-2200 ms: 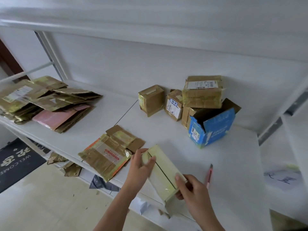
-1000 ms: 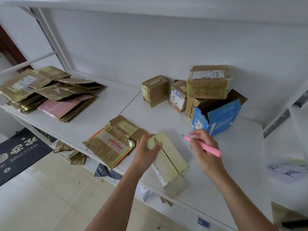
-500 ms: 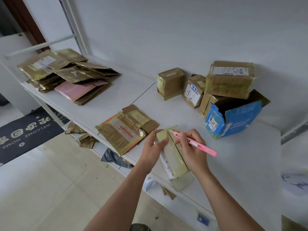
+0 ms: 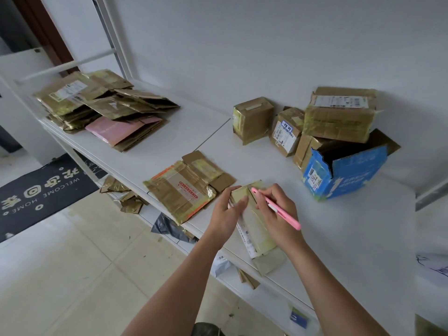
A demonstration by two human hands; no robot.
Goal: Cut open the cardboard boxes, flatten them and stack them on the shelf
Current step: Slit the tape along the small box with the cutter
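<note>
Upper left of the frame: a heap of flattened boxes [image 4: 106,110] already stacked on the white shelf [image 4: 184,139], brown and taped, one pink panel among them. Below the shelf edge, left of centre: cardboard scraps [image 4: 126,197] on a lower level, and a dark welcome mat [image 4: 41,187] on the tiled floor at far left. Centre: one more flattened box [image 4: 186,187] with a red-printed label, lying alone near the front edge and not yet added to the heap. Lower centre, just right of it: the small taped box [image 4: 254,219] now in work, resting on the shelf and overhanging the front edge slightly. Left hand [image 4: 230,209] steadying that box, fingers curled over its far left corner. Right hand [image 4: 278,214] wrapped round a pink utility knife [image 4: 276,208], tip set at the box's far end where a dark slit runs along the top seam. Blade itself too small to make out. Upper right: four sealed brown parcels [image 4: 315,122] against the wall, one perched on an opened blue box [image 4: 344,173]. Judged from this: roughly half done, with the current box at the cutting step, flattening and stacking to follow, and the whole right-hand cluster untouched or merely opened.
</note>
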